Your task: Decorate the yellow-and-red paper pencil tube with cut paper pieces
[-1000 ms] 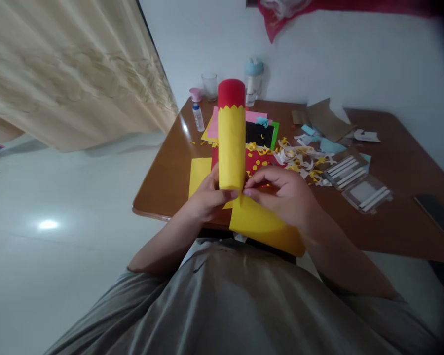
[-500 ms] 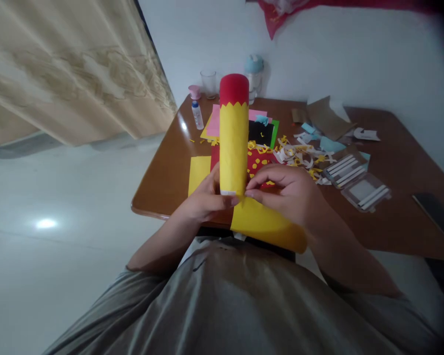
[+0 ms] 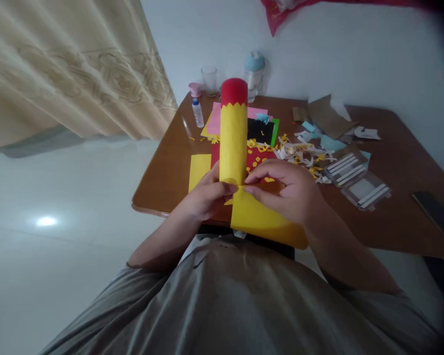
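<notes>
A yellow paper-covered tube (image 3: 234, 143) with a red rounded top and zigzag border stands nearly upright in front of me. My left hand (image 3: 209, 195) is wrapped round its lower end, with the thumb lying across the bottom edge. At the lower right edge of the tube, the thumb and forefinger of my right hand (image 3: 281, 187) are pinched together against the paper. Below that hand, a yellow sheet (image 3: 259, 217) reaches over the table's front edge. Behind the tube lies a red sheet (image 3: 257, 159) dotted with yellow pieces.
Paper scraps (image 3: 305, 155) litter the brown table (image 3: 159, 182). An open clear case (image 3: 366, 190) with white sticks and a dark phone (image 3: 434, 212) lie to the right. A small bottle (image 3: 197, 114), a glass (image 3: 209, 81) and a blue-lidded bottle (image 3: 254, 74) stand at the back.
The tube's lower end has moved up slightly, and the white strip at its bottom edge no longer shows. Both hands have kept their places on the tube, with the right fingertips slightly shifted.
</notes>
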`<action>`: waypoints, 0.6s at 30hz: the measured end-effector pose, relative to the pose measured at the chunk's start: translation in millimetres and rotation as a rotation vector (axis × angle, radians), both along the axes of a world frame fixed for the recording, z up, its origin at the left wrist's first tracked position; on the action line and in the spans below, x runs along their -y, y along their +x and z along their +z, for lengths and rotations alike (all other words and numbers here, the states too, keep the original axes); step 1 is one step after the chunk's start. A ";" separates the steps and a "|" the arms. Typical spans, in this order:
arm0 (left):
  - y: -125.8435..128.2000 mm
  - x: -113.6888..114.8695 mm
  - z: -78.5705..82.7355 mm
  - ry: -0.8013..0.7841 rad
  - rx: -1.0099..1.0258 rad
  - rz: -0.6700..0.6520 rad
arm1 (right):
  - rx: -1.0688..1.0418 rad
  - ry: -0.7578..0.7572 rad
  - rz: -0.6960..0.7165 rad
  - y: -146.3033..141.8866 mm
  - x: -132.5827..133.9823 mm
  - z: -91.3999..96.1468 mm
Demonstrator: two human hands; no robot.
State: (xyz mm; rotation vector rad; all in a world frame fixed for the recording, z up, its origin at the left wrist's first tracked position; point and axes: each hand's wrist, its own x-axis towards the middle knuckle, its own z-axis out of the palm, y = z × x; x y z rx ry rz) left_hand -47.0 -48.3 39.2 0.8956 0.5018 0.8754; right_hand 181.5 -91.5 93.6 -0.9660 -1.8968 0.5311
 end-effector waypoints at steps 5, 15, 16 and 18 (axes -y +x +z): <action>1.5 2.4 7.8 -0.062 -0.061 0.046 | 0.157 0.225 -0.022 -4.4 5.7 -5.5; 5.2 2.3 10.8 -0.061 -0.069 0.040 | 0.184 0.235 -0.044 -5.7 4.4 -13.6; 5.0 2.5 10.6 -0.062 -0.073 0.039 | 0.195 0.232 -0.045 -5.3 4.4 -12.8; 4.5 2.9 10.0 -0.065 -0.068 0.035 | 0.214 0.248 -0.055 -4.8 4.6 -11.3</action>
